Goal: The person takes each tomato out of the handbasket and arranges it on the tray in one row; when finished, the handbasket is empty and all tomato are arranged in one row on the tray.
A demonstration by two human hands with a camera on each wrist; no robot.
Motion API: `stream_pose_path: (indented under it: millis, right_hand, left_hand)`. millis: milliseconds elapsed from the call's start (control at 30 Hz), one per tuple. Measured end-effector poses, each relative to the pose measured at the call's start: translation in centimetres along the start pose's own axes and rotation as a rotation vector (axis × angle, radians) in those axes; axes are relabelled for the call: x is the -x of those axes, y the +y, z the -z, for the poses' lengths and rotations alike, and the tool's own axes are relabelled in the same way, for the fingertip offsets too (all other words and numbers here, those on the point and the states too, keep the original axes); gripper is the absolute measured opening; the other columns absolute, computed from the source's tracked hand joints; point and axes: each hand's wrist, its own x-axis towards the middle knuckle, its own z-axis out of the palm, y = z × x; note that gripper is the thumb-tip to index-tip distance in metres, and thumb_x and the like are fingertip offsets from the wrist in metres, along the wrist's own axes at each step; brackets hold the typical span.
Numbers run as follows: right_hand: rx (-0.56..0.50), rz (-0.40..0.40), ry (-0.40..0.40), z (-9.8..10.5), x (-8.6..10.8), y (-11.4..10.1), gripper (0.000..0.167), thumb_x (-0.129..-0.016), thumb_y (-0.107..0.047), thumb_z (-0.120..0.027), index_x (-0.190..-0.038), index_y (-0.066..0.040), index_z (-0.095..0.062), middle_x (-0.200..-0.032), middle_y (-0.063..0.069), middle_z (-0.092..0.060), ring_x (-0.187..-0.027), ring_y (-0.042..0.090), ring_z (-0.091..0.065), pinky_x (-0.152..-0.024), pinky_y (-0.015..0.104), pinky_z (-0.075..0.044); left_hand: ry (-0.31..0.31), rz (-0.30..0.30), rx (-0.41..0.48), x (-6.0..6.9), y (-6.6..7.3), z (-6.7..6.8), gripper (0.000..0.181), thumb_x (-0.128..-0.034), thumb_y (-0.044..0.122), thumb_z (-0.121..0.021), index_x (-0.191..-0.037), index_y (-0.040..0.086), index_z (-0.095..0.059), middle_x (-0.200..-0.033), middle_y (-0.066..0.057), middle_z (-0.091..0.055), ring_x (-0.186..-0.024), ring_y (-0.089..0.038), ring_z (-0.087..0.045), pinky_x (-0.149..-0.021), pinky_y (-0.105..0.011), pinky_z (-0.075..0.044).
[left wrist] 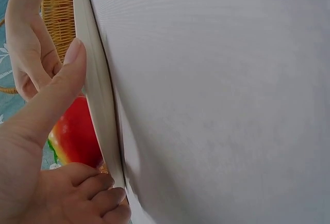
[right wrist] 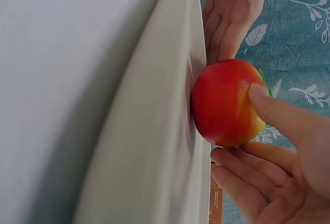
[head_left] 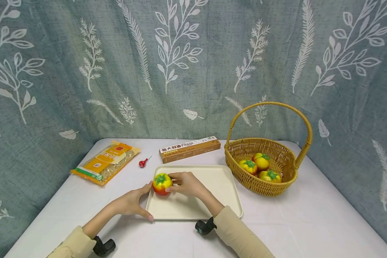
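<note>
My right grip (head_left: pixel 187 184) pinches a tomato (head_left: pixel 160 184) near the left edge of the tray (head_left: pixel 217 182), with room rightward; my left grip (head_left: pixel 130 201) spreads there. The basket (head_left: pixel 261 189) holds three tomatoes (head_left: pixel 269 176).

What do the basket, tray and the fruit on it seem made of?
Basket: wicker or plastic imitation, slightly glossy, with visible woven strands. Tray: probably plastic, smooth and matte, with an even rim. Fruit: maybe plastic or foam, given its glossy, paint-like red-to-yellow blend.
</note>
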Motion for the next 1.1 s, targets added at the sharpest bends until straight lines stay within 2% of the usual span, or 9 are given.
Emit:
stream_pose_path:
  millis: [233,433,633,867,1100]
  right_hand:
    - [0.026,-0.036,-0.010,0.6,0.3,0.2,0.051,-0.088,-0.020,-0.073,-0.129,0.006,-0.057,-0.127,0.018,-0.061,-0.111,0.027,-0.063,-0.093,0.033,-0.051]
    - [-0.012,-0.045,-0.019,0.2,0.2,0.0,0.068,-0.081,-0.024,-0.080,-0.136,0.004,-0.051,-0.138,0.016,-0.053,-0.118,0.028,-0.058,-0.097,0.034,-0.048]
    - [0.072,-0.040,-0.011,-0.5,-0.4,-0.4,0.080,-0.075,-0.030,-0.084,-0.140,0.000,-0.048,-0.138,0.014,-0.054,-0.121,0.029,-0.055,-0.101,0.037,-0.046]
    - [0.129,-0.044,-0.006,-0.4,-0.8,-0.9,0.072,-0.076,-0.027,-0.084,-0.136,-0.001,-0.053,-0.132,0.012,-0.059,-0.119,0.025,-0.057,-0.101,0.035,-0.046]
    - [0.149,-0.066,-0.005,0.1,-0.4,-0.8,0.071,-0.076,-0.029,-0.084,-0.135,-0.003,-0.055,-0.131,0.012,-0.059,-0.119,0.025,-0.057,-0.101,0.037,-0.046]
  left_hand:
    - [0.001,0.005,0.007,0.0,0.2,0.0,0.122,-0.0621,0.042,-0.089,-0.151,-0.005,-0.020,-0.153,-0.025,-0.024,-0.140,-0.041,-0.024,-0.113,-0.054,-0.024]
    - [-0.002,-0.006,0.005,0.2,0.2,0.1,0.121,-0.0631,0.041,-0.089,-0.150,-0.006,-0.019,-0.153,-0.026,-0.024,-0.140,-0.042,-0.024,-0.112,-0.055,-0.024]
    - [0.000,-0.030,0.009,0.2,0.1,0.1,0.120,-0.0639,0.040,-0.089,-0.150,-0.007,-0.019,-0.152,-0.027,-0.024,-0.140,-0.042,-0.024,-0.112,-0.055,-0.024]
    - [0.002,-0.034,0.008,0.2,0.2,0.1,0.121,-0.0640,0.041,-0.088,-0.149,-0.008,-0.019,-0.153,-0.027,-0.023,-0.140,-0.042,-0.024,-0.112,-0.054,-0.024]
    - [-0.001,-0.027,0.006,0.1,0.1,0.1,0.120,-0.0636,0.040,-0.089,-0.150,-0.007,-0.020,-0.153,-0.026,-0.024,-0.140,-0.042,-0.024,-0.112,-0.055,-0.024]
